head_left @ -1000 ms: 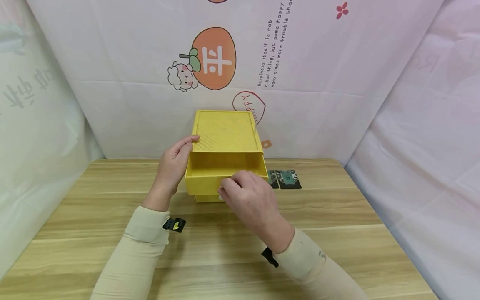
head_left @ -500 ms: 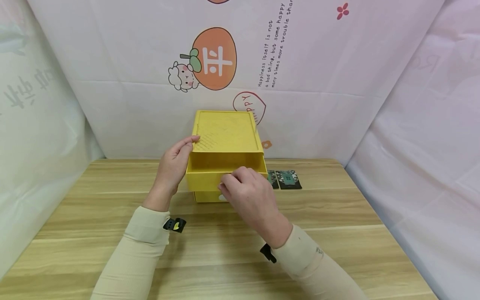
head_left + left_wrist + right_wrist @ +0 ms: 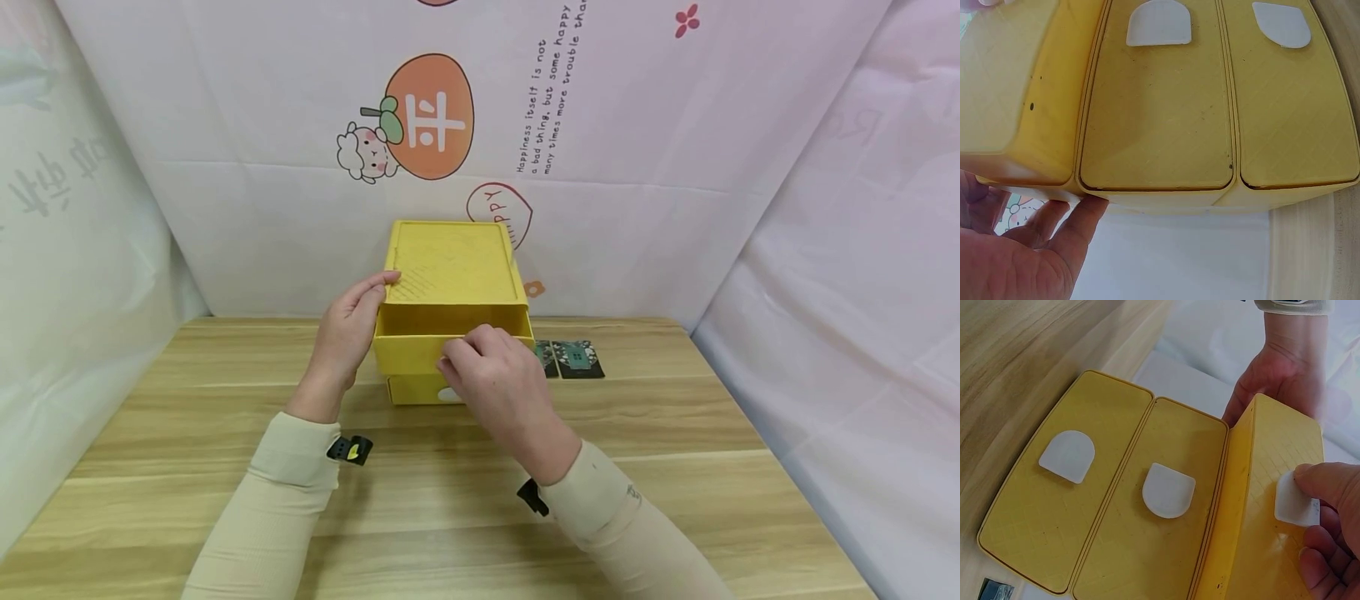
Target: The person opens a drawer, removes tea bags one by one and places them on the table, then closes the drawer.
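Note:
A yellow drawer cabinet [image 3: 456,260] stands on the table, its top drawer [image 3: 408,354] partly pulled out and nothing visible in the part that shows. At the drawer's front, my right hand [image 3: 502,379] pinches the white handle [image 3: 1294,505] with thumb and fingers. My left hand [image 3: 345,333] rests against the cabinet's left side near the upper front corner, one finger over the top edge. In the left wrist view, its fingers [image 3: 1079,231] lie fairly straight on the side wall. Below, the middle drawer [image 3: 1157,112] and bottom drawer [image 3: 1294,112] sit closed, each with a white handle.
Flat dark squares with green centres [image 3: 577,358] lie on the wooden table [image 3: 420,517], right of the cabinet. A printed white cloth [image 3: 615,233] hangs close behind the cabinet, and pale cloth walls [image 3: 847,275] flank the table.
The top drawer has slid some way back into the cabinet, and my right hand has moved forward with it. More of the drawer below shows. My left hand stays in place.

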`<state>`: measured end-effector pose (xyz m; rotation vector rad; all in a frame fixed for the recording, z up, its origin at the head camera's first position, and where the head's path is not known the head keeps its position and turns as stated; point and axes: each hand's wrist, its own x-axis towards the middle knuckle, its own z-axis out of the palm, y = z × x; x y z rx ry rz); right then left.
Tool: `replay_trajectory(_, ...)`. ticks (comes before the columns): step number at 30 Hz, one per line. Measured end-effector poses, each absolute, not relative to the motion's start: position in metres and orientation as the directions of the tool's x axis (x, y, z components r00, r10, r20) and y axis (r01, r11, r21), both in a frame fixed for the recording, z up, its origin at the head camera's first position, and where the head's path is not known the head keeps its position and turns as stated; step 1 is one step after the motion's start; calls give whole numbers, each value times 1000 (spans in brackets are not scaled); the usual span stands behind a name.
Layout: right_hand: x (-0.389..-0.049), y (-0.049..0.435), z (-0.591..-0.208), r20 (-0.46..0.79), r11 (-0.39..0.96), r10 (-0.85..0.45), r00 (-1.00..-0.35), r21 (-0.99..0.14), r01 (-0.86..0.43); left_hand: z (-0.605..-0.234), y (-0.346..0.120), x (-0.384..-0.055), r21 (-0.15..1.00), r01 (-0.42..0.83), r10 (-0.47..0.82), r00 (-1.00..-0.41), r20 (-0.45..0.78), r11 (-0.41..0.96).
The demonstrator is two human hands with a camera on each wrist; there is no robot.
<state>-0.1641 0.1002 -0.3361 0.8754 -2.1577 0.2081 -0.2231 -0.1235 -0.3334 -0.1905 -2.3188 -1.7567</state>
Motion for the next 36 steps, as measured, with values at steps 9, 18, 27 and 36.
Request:
replay_trajectory(9, -172, 99, -336, 740, 750, -513, -434, 141, -646, -332, -124, -222, 932, 231, -32, -968, 250, 280)
replay_trajectory(18, -180, 97, -336, 746, 758, -497, -443, 125, -641, -334, -124, -223, 931, 219, -38, -970, 240, 291)
replay_trajectory(27, -189, 95, -336, 758, 770, -473, -450, 108, -628, -334, -124, -223, 946, 214, -33, -973, 229, 245)
replay_trajectory(36, -198, 93, -338, 758, 784, -455, -467, 92, -614, -335, -124, -223, 940, 231, -26, -969, 245, 252)
